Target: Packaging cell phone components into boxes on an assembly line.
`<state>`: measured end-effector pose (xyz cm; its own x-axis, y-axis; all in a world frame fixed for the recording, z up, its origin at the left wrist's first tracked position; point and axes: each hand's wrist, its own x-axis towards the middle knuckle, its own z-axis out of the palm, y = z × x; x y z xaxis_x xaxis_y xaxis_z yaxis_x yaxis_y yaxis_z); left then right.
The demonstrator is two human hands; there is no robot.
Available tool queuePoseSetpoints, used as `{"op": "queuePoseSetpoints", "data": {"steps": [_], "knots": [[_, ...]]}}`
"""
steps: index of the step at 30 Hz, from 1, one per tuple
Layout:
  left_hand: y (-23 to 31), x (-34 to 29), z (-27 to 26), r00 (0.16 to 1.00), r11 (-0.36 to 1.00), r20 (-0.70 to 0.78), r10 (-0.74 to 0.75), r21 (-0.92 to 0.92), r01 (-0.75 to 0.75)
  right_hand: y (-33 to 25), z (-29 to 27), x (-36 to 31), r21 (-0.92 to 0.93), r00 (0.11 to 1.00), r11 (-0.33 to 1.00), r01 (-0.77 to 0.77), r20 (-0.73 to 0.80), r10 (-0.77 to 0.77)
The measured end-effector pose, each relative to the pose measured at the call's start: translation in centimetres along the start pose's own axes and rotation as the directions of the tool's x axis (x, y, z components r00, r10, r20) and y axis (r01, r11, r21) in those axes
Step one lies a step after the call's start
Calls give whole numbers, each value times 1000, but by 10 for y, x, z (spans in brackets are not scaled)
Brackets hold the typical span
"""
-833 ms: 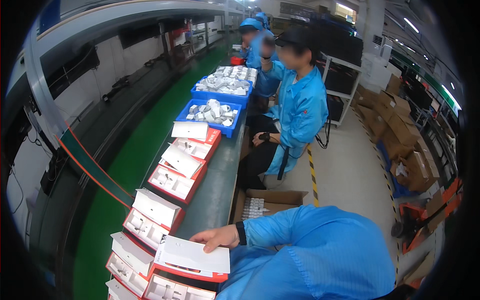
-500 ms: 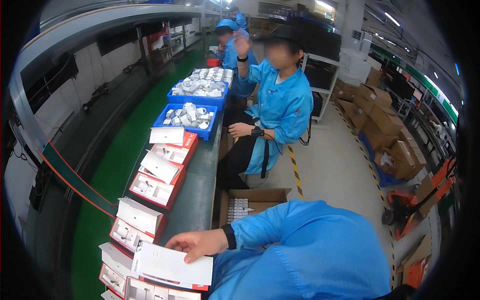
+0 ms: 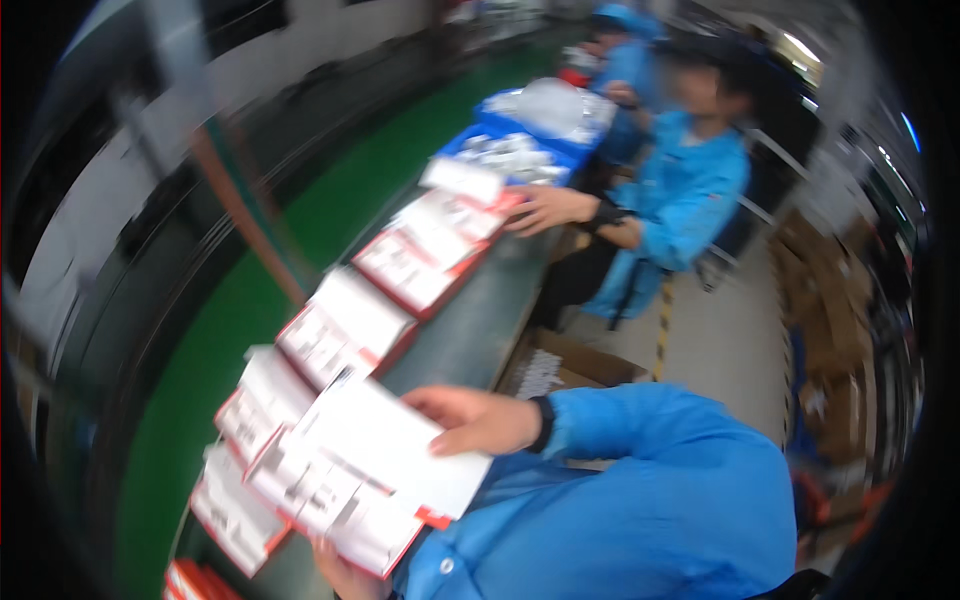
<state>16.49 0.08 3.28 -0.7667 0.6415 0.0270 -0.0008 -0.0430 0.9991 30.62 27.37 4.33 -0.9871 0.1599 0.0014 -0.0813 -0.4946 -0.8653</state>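
Observation:
My right hand [image 3: 480,418] grips the edge of a white card flap [image 3: 370,420], thumb on top and fingers beneath. That flap belongs to, or lies against, an open red-and-white box [image 3: 335,510] in front of me. Its white inside has compartments with small dark marks, blurred by motion. My left hand [image 3: 345,572] shows at the lower edge, closed on the near side of the same box; most of it is cut off. Beside this box stand other open boxes [image 3: 235,510] of the same kind, white lids raised.
More open boxes [image 3: 340,335] line the dark table [image 3: 470,340] toward the far end. Blue trays [image 3: 560,150] of small white parts stand beyond. A co-worker's hand [image 3: 550,208] touches the farthest box. A cardboard carton [image 3: 570,365] with white items sits right of the table.
My view has swung, shifting the scene rightward. My left hand has come into view at the box. The co-worker's raised hand has come down, and one hand now reaches to a box.

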Motion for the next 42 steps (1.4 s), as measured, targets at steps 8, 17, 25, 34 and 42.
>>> {"op": "queuePoseSetpoints", "data": {"steps": [8,17,25,34,42], "knots": [[99,31,-38,993,962,-70,98,-251,-112,-76,50,85,-237,976,949,208,107,-187],[106,236,-154,971,965,-239,-5,-257,-59,-87,55,317,-458,963,881,121,-159,-215],[31,351,-176,887,959,-364,-283,-100,265,-33,4,414,-484,957,871,-90,-284,-58],[-33,382,-206,873,912,-263,-411,-111,396,8,-15,451,-497,898,791,-358,-415,147],[-99,406,-238,896,865,-425,-127,395,310,16,-1,454,-716,901,607,-345,-434,1]]}}
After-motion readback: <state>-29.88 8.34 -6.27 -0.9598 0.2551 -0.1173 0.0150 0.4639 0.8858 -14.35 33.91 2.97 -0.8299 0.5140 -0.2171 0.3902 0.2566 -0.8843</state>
